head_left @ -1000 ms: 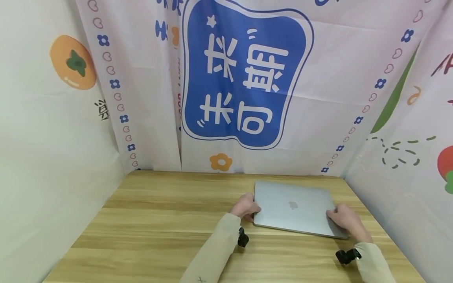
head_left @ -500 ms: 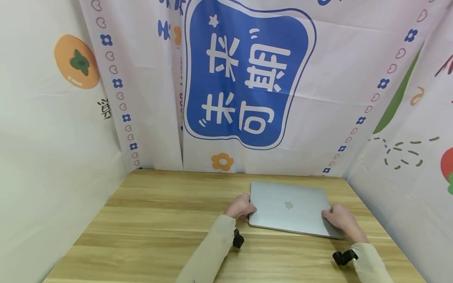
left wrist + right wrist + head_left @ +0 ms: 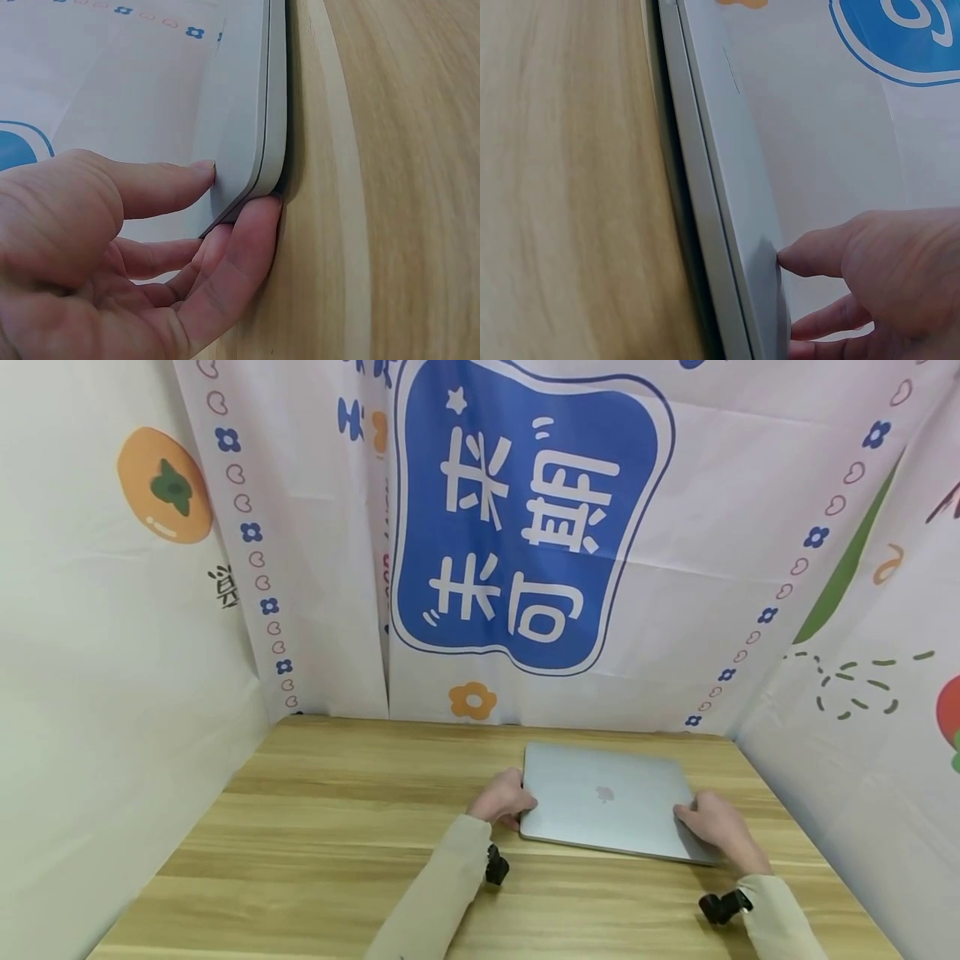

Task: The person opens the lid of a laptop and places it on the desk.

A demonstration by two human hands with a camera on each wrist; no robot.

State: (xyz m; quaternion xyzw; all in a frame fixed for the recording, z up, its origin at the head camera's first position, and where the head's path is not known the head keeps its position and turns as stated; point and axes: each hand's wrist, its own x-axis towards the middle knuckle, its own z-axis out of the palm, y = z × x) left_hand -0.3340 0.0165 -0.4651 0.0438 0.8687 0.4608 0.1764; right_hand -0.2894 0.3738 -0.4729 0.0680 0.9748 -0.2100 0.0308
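Note:
A closed silver laptop (image 3: 585, 814) with an apple logo on its lid lies at the right side of the table in the head view. My left hand (image 3: 501, 797) pinches its left edge near the front corner. In the left wrist view the thumb (image 3: 169, 187) presses on the lid and the fingertips (image 3: 255, 229) curl under the base. My right hand (image 3: 718, 828) grips the opposite edge, its thumb (image 3: 810, 251) on the lid in the right wrist view. The other right fingers are at the laptop's side, partly hidden. A narrow dark shadow runs below the laptop's front edge.
The wood-grain table (image 3: 322, 827) extends to the left and in front of the laptop. A printed white cloth (image 3: 330, 635) hangs behind it, with more cloth at both sides. Black wrist cameras (image 3: 497, 866) sit by the sleeves.
Both hands have moved slightly to the left together with the laptop, keeping their hold on its two sides. The head view has shifted a little.

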